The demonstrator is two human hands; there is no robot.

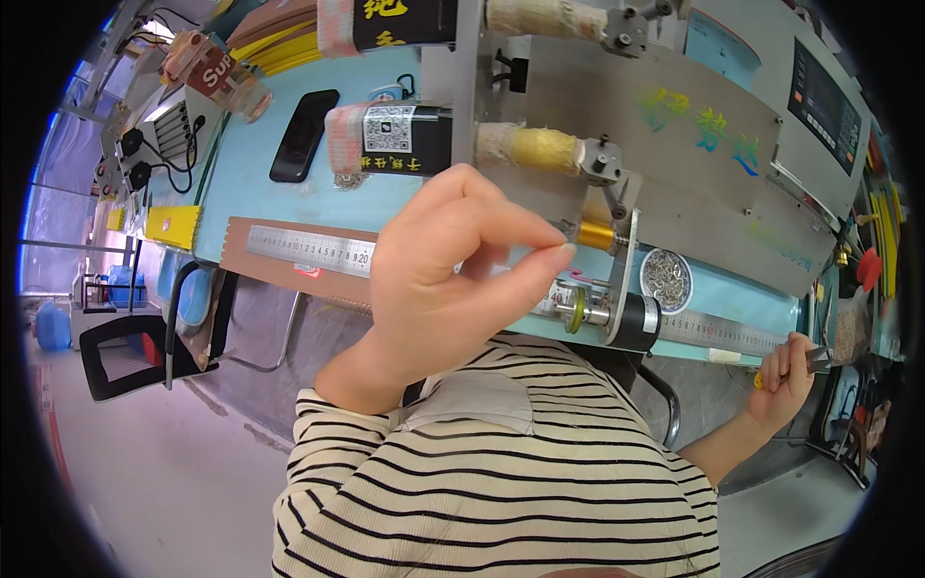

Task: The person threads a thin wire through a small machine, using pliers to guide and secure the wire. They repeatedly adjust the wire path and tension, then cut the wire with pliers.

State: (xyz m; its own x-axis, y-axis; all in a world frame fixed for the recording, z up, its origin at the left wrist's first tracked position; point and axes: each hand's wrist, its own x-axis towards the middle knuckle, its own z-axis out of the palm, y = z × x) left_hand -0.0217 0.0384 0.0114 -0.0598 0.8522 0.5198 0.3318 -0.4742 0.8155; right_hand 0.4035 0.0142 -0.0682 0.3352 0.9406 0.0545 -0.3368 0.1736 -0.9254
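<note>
Left hand (pixel 448 275) is pinching thumb to forefinger, contents unclear, beside the gold roller (pixel 596 236); well right of it, right hand (pixel 785 380) is clasping a metal tool (pixel 819 356). Steady pinching should be helping!

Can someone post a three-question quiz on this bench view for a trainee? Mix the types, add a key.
1. True or false: the black phone lies on the light blue table.
2. Which is nearer the gold cylinder: the left hand or the right hand?
3. Fill in the colour: the round bowl holds a heap of small ____ pieces.

Key:
1. True.
2. The left hand; its fingers are right beside it.
3. Silvery.
</note>
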